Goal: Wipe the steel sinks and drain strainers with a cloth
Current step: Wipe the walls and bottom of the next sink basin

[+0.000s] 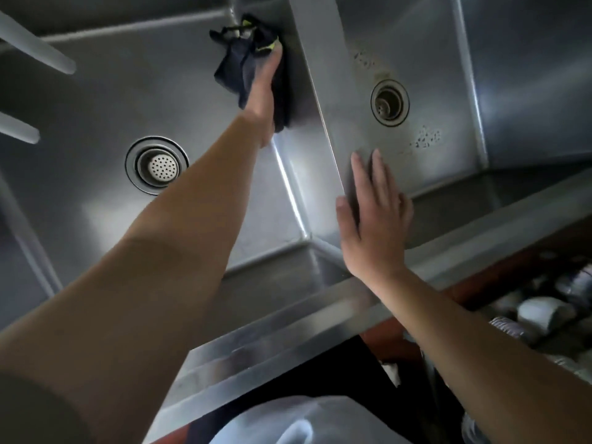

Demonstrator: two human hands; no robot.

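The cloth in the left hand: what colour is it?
Dark navy or black cloth with yellow-green accents, seen in the head view.

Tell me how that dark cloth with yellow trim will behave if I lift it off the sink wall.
The dark cloth with yellow trim is probably floppy: it hangs in loose folds beside the left hand pressing it to the steel divider wall. It looks light and would likely slide down if released.

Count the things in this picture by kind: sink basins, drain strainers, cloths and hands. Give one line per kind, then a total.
Sink basins: 2, left basin and right basin
Drain strainers: 2, left strainer and right strainer
Cloths: 1, dark cloth
Hands: 2, left hand and right hand
Total: 7
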